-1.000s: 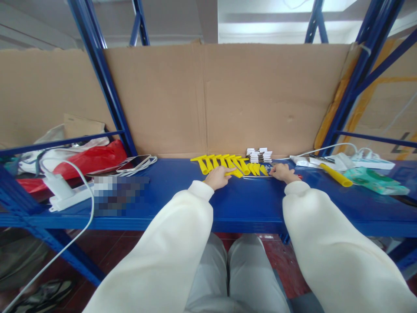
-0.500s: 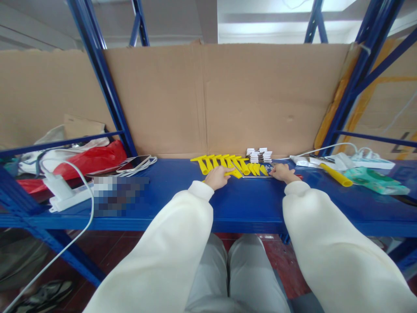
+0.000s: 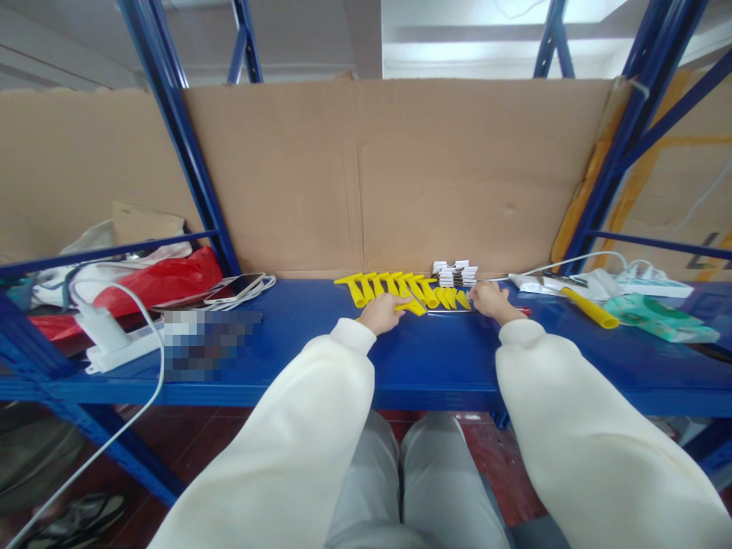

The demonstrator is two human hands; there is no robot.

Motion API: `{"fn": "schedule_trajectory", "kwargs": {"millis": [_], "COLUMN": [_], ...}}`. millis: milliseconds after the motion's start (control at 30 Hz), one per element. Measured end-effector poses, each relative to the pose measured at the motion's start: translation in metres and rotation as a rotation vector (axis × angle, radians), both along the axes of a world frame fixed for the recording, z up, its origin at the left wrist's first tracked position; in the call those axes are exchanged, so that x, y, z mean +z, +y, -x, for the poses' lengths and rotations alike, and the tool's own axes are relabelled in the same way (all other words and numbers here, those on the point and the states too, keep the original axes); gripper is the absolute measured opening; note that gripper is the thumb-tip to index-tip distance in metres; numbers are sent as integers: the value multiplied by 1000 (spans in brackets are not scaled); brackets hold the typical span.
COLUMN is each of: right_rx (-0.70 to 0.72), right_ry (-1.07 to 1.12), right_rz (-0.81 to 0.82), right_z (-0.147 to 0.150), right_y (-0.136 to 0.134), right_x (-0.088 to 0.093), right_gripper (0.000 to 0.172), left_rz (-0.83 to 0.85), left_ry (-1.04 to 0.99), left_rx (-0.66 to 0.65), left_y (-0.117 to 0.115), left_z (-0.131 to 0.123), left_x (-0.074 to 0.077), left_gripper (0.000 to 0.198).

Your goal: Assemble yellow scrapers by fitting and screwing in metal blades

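My left hand is closed around a yellow plastic piece, which sticks out to the right of its fingers. My right hand is curled with its fingertips low at the tabletop, beside several small flat yellow pieces. What it grips, if anything, is too small to make out. Behind my left hand, several yellow T-shaped handle-like parts lie in a row. A thin metal shaft runs between the hands, and a red end shows past my right hand.
Small white-and-black pieces are stacked against the cardboard wall. On the right of the blue shelf lie a yellow tube, a green packet and a power strip. Red plastic and a white cable are at left.
My right hand has shifted slightly left, toward the flat yellow pieces, and its fingers are more curled down. My left hand and its yellow piece stay almost in place.
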State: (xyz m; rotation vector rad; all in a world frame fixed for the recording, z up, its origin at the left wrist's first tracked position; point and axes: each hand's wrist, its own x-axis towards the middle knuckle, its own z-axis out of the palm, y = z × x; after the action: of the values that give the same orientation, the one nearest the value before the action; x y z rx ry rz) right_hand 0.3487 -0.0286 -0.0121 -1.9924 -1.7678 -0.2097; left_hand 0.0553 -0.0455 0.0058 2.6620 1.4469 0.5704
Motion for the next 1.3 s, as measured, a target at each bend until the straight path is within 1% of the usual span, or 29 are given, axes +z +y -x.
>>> {"fn": "schedule_trajectory", "kwargs": {"millis": [33, 67, 167, 233, 267, 367, 467, 600, 700, 800, 1000, 1133, 1300], "right_rx": [13, 61, 223, 353, 395, 479, 531, 614, 686, 722, 698, 673, 678], "right_ry": [-14, -31, -64, -81, -83, -86, -85, -33, 63, 160, 282, 343, 344], "right_rz": [-2, -20, -100, -154, -177, -212, -226, -238, -245, -227, -188, -181, -188], "right_z": [8, 16, 44, 62, 71, 92, 104, 103, 98, 96, 100, 100, 97], "right_y": [-2, -3, -2, 1, 3, 7, 6, 3, 1, 1, 1, 2, 3], "right_x": [3, 6, 13, 15, 15, 15, 13, 9, 7, 5, 0, -3, -3], "right_gripper": [19, 20, 18, 16, 15, 15, 15, 14, 13, 12, 11, 6, 7], "left_rz": [0, -1, -5, -5, -5, -6, -5, 0, 3, -1, -5, -4, -5], "left_ry": [-1, -3, -4, 1, 5, 16, 14, 2, -2, 8, 30, 53, 45], "left_rx": [-1, 0, 4, 8, 12, 15, 2, 7, 4, -1, 3, 6, 6], "left_y": [0, 0, -1, -1, -1, 0, 0, -1, -1, -3, -4, -4, -3], "left_z": [0, 0, -1, -2, -2, -2, -1, -1, -1, -1, -1, -1, -1], "left_x": [0, 0, 1, 1, 1, 1, 1, 1, 1, 2, 4, 4, 2], "left_gripper": [44, 44, 44, 44, 44, 44, 45, 45, 44, 43, 45, 44, 44]}}
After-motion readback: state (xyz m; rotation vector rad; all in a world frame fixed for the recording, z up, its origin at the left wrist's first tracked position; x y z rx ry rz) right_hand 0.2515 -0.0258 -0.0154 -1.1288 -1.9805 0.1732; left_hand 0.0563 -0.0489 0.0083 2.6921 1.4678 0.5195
